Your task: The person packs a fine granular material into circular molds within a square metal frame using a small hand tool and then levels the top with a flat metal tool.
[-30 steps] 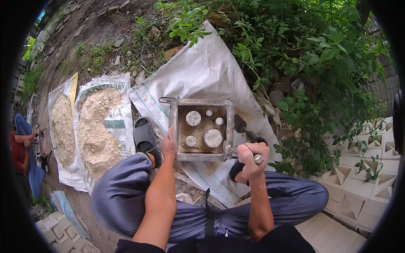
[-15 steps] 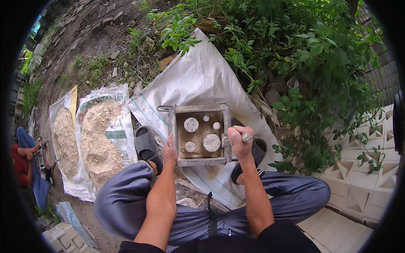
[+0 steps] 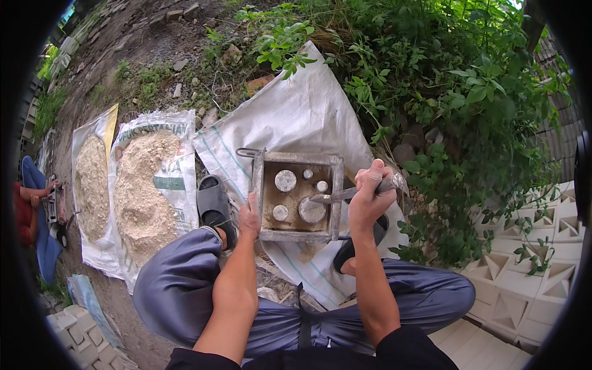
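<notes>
A grey, square box frame point(image 3: 298, 237) with dusty walls sits on a white woven sheet point(image 3: 308, 98) with thin green stripes. A bent metal loop point(image 3: 248, 152) sticks out at its far left corner. Inside the box are five round, pale grey pieces point(image 3: 285, 180), some big and some small, on a dusty brown bottom.

The left hand point(image 3: 250, 217) lies flat on the box's left wall, fingers straight, not wrapped around anything. The right hand point(image 3: 372, 192), just right of the box, is closed tight around a grey tool with a flat blade point(image 3: 333, 197). The blade reaches over the biggest round piece; I cannot tell if they touch.

Left of the box, past a dark grey rubber sandal point(image 3: 213, 198), two white woven sacks point(image 3: 176, 203) lie on brown dirt ground point(image 3: 148, 46), with pale, crumbly powder point(image 3: 140, 206) heaped on both. Farther left sits another person in blue trousers point(image 3: 46, 246). Leafy green plants point(image 3: 431, 80) grow beyond the box, and cream blocks with pointed shapes point(image 3: 513, 302) lie to its right.
</notes>
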The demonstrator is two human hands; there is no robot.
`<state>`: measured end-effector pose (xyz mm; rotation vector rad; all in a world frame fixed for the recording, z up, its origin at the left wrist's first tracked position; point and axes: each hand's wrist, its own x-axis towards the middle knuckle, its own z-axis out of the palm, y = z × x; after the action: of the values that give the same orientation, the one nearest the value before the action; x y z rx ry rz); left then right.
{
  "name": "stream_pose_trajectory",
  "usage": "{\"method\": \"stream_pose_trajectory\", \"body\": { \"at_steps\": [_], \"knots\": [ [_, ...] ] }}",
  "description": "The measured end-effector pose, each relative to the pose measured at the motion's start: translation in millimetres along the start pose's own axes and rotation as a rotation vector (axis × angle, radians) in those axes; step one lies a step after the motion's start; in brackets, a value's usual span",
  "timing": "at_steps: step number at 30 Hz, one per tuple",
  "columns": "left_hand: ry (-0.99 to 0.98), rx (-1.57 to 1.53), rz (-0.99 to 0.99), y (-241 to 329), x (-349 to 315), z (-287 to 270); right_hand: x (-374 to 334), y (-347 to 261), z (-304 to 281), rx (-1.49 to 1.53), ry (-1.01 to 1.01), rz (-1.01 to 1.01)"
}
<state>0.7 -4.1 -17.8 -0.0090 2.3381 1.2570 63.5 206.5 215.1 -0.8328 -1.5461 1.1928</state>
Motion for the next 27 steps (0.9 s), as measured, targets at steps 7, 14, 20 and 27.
{"method": "stream_pose_trajectory", "body": {
  "at_steps": [7, 14, 20, 27],
  "knots": [
    [-0.02, -0.003, -0.033, 6.9, 1.6, -3.7, 5.2, 6.3, -1.7, 0.192, -0.139, -0.144],
    [0.063, -0.052, 0.031, 5.2, 0.7, 0.3, -16.9, 50.2, -15.0, -0.059, -0.431, -0.056],
    [0.021, -0.026, -0.032, 10.3, -4.1, -4.2, -25.3, 14.0, -16.6, 0.083, -0.113, -0.101],
    [0.015, -0.021, -0.035, 17.7, -7.8, -8.7, -21.9, 11.6, -7.9, -0.037, -0.16, -0.113]
  ]
}}
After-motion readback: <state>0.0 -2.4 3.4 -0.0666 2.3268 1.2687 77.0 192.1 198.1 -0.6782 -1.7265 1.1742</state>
